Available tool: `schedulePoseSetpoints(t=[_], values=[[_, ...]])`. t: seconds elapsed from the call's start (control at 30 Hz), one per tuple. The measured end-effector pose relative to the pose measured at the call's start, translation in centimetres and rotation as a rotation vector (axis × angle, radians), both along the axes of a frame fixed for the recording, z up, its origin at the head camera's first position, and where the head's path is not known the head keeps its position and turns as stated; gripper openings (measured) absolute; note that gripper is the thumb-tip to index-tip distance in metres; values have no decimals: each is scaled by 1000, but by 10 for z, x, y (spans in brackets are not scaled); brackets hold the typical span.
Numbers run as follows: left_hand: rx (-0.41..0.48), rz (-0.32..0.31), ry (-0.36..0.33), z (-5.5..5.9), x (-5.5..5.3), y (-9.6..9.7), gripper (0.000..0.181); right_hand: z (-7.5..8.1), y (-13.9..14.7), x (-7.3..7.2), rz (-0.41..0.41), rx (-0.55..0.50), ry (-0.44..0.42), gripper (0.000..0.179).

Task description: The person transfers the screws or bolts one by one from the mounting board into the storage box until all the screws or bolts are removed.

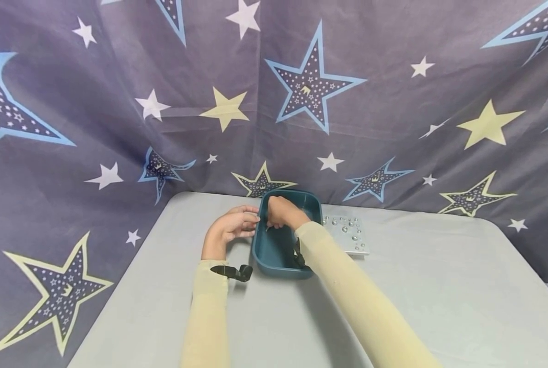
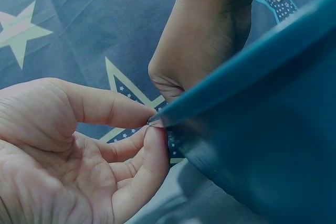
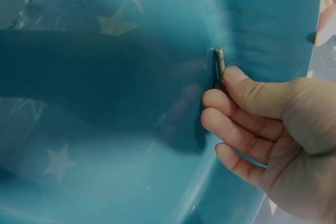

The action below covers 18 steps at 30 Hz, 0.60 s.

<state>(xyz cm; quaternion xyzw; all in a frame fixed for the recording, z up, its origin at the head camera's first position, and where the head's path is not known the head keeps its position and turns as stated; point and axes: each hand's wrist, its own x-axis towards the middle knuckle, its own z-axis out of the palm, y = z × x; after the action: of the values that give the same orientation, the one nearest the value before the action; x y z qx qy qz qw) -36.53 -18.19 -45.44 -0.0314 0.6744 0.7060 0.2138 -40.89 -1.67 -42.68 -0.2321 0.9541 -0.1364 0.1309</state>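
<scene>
Only the right wrist view clearly shows the screw (image 3: pixel 220 60), pinched by the right hand (image 3: pixel 286 129) inside the bin (image 1: pixel 278 250), near the worktop's (image 1: pixel 439 286) back edge; fingers hide 1 end. The left hand (image 1: pixel 234 224) pinches the bin's left rim. Beside the bin's right side sits a studded plate (image 1: pixel 340 236), partly hidden.

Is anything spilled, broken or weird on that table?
No, nothing stands out. The teal plastic bin sits on the white table with no crack or spill showing. The right hand pinches a thin threaded metal piece inside, and the silver metal plate with shiny round studs lies beside the bin.
</scene>
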Motion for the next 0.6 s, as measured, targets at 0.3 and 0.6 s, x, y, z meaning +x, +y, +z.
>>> schedulePoseSetpoints(t=[0.3, 0.6], values=[[20, 16, 11, -5, -1, -1, 39, -4, -3, -4, -22, 43, 17, 13], [-8, 22, 15, -2, 2, 3, 38, -1, -4, 1, -24, 51, -11, 9]])
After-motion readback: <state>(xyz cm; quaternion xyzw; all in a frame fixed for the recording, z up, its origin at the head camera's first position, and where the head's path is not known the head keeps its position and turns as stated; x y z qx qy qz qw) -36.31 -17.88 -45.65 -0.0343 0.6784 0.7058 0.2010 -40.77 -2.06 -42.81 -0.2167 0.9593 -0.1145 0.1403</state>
